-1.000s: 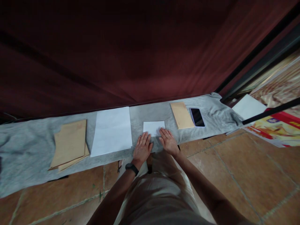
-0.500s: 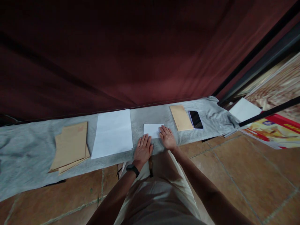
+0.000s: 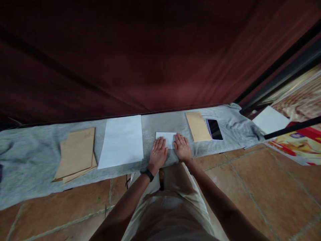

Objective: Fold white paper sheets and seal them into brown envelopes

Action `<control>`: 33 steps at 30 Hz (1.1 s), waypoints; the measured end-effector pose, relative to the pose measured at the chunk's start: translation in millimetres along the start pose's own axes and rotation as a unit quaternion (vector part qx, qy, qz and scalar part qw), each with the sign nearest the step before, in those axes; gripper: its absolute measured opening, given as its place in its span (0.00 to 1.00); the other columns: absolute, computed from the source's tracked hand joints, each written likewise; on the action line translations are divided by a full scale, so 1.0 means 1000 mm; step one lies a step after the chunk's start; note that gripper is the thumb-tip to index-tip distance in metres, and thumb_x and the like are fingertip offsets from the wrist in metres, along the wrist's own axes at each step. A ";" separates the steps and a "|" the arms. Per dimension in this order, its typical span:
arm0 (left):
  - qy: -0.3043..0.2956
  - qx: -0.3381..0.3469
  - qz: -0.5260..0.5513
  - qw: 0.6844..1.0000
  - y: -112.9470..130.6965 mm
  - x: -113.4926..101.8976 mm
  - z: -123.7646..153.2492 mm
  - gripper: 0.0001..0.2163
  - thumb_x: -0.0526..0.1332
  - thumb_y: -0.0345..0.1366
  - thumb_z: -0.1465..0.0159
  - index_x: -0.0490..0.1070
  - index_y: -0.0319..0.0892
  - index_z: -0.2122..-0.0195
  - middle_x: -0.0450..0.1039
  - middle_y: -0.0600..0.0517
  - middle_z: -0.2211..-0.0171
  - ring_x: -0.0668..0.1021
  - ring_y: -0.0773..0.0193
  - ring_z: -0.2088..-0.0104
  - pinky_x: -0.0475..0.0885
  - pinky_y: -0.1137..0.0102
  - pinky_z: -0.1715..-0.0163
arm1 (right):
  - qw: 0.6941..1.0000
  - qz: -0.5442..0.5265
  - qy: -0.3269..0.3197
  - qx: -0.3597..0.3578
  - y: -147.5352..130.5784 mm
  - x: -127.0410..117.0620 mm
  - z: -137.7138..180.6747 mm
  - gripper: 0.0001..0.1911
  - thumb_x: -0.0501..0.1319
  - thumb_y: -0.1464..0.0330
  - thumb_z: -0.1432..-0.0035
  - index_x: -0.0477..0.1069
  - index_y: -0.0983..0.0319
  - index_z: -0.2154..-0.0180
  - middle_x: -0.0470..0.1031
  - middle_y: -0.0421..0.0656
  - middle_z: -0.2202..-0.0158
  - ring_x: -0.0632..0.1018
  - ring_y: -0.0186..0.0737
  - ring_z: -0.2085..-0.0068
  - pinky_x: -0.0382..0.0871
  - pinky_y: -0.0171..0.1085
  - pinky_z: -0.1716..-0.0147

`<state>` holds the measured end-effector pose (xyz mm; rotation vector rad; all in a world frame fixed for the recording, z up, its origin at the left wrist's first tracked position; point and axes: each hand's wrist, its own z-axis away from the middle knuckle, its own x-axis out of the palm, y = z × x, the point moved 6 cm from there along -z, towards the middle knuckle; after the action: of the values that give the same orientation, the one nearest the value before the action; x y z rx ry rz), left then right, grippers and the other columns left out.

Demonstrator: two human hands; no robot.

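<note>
A small white folded sheet of paper lies on the grey cloth in front of me. My left hand rests flat on its left part, fingers stretched out and pointing away from me. At its right edge my right hand lies flat too, fingertips on the paper. Left of my hands is a stack of large white paper sheets. Farther left sit several brown envelopes, loosely stacked. To the right lies one tan envelope, with a dark-screened phone against its edge.
Grey cloth covers the long narrow surface. A dark red curtain hangs behind it. At the right are a dark metal bar, a white sheet and a colourful printed box. The floor is tiled.
My left hand has slid forward and right, from the paper's lower left corner onto its left part. My right hand stays at the right edge. The view has shifted slightly.
</note>
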<state>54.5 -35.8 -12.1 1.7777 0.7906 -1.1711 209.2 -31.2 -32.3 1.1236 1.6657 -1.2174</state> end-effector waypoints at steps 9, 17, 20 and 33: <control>-0.012 -0.019 -0.006 1.000 0.002 0.021 -0.030 0.26 0.46 0.40 0.27 0.56 0.37 0.30 0.54 0.41 0.29 0.55 0.51 0.28 0.52 0.50 0.30 | 1.000 -0.005 0.011 -0.010 0.001 0.000 0.001 0.27 0.48 0.63 0.27 0.60 0.65 0.33 0.60 0.53 0.31 0.61 0.51 0.31 0.54 0.53 0.33; 0.005 -0.045 -0.027 0.999 -0.019 0.015 -0.024 0.28 0.48 0.43 0.28 0.54 0.34 0.30 0.55 0.39 0.29 0.55 0.50 0.28 0.53 0.50 0.31 | 1.000 -0.011 0.004 -0.002 0.002 0.001 0.001 0.27 0.49 0.63 0.28 0.59 0.64 0.32 0.59 0.53 0.30 0.61 0.51 0.30 0.53 0.53 0.33; 0.004 -0.056 -0.039 0.998 -0.022 0.015 -0.023 0.29 0.48 0.44 0.28 0.53 0.33 0.30 0.54 0.39 0.29 0.55 0.51 0.28 0.53 0.52 0.30 | 1.000 -0.014 0.000 0.005 0.001 -0.001 0.000 0.26 0.48 0.64 0.28 0.60 0.64 0.32 0.60 0.52 0.30 0.61 0.50 0.30 0.52 0.53 0.32; -0.018 -0.050 -0.060 0.997 -0.019 0.010 -0.020 0.29 0.50 0.44 0.28 0.55 0.34 0.30 0.51 0.39 0.28 0.54 0.49 0.28 0.50 0.52 0.30 | 0.998 -0.010 -0.054 0.016 -0.023 0.005 -0.013 0.26 0.48 0.62 0.27 0.60 0.61 0.32 0.57 0.50 0.29 0.57 0.51 0.29 0.44 0.54 0.31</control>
<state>50.5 -8.7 -22.7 1.6409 0.9296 -1.2166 185.0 -21.5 -27.1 1.0441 1.5851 -1.2975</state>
